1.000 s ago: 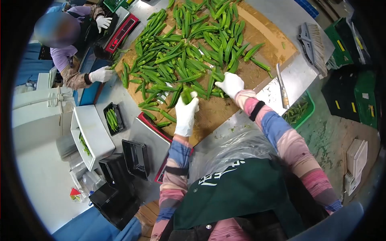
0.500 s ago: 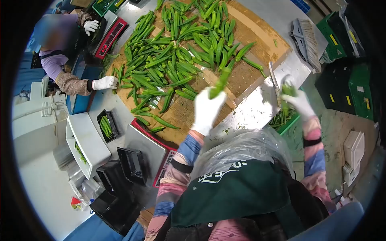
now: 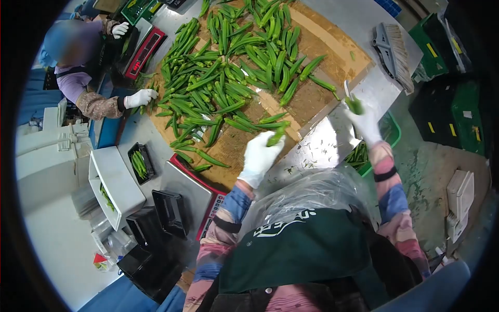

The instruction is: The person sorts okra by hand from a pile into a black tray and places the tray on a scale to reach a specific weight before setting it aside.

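Sorting okra, by the look: left hand [image 3: 258, 158] gripping one okra pod [image 3: 275, 138] over the counter [image 3: 322, 148]; right hand [image 3: 366, 124] pinching a second pod [image 3: 354, 105] near the green basket [image 3: 391, 136]. Any release wants the basket squarely beneath.

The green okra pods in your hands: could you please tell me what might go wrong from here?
The right hand holds a green okra pod at the metal table's edge; dropped, it might land on the floor, not in the green plastic basket. The left hand pinches a second green okra pod by one end, so it could slip.
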`<state>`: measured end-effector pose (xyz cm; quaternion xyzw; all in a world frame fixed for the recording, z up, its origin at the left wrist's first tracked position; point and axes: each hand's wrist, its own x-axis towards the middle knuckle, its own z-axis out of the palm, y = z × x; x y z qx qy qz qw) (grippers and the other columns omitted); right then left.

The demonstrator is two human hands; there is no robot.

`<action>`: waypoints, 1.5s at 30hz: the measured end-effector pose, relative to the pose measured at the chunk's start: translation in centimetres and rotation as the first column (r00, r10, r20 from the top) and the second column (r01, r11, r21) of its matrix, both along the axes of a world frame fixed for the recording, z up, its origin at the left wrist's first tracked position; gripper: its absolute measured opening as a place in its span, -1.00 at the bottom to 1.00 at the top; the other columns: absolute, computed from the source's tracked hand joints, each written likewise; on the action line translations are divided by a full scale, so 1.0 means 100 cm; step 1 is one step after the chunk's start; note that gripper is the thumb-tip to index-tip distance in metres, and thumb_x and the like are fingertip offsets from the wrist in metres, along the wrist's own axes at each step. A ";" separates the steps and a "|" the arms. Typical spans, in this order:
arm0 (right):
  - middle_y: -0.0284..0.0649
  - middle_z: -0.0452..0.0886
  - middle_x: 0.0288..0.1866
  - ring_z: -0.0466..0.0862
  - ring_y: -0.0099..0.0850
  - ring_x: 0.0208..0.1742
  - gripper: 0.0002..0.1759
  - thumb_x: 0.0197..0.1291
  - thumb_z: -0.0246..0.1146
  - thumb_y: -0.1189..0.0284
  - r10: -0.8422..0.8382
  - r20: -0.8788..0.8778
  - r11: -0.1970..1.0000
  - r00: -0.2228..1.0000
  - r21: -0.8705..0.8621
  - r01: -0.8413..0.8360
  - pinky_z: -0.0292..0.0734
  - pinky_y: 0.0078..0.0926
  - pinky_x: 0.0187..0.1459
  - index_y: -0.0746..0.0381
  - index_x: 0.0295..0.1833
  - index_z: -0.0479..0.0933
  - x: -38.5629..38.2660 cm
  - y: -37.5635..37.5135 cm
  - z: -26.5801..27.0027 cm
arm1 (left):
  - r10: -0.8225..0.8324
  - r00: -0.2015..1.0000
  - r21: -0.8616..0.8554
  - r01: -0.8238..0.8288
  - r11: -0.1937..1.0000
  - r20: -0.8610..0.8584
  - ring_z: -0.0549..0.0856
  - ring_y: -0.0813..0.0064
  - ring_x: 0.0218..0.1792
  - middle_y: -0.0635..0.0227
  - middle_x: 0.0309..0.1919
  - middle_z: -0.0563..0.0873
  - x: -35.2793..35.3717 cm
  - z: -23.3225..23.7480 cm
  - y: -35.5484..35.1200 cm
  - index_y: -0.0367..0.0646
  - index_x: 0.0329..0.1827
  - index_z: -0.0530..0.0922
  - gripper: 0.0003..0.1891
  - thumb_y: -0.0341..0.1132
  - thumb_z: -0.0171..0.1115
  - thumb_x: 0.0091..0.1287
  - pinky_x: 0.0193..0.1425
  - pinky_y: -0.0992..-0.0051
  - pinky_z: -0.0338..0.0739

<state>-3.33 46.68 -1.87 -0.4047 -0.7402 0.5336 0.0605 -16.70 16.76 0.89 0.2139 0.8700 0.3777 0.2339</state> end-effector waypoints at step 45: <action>-0.06 0.69 -0.02 0.66 -0.06 0.13 -0.64 0.12 0.38 0.36 0.428 0.192 0.611 0.883 0.658 -0.440 0.58 -0.12 0.13 0.22 0.03 0.58 -0.141 0.054 -0.018 | -0.772 0.467 -0.751 0.290 0.594 -0.431 0.59 0.26 -0.09 0.30 -0.13 0.65 -0.108 -0.034 -0.045 -0.06 0.17 0.61 -0.63 -0.42 0.18 0.28 -0.02 0.26 0.48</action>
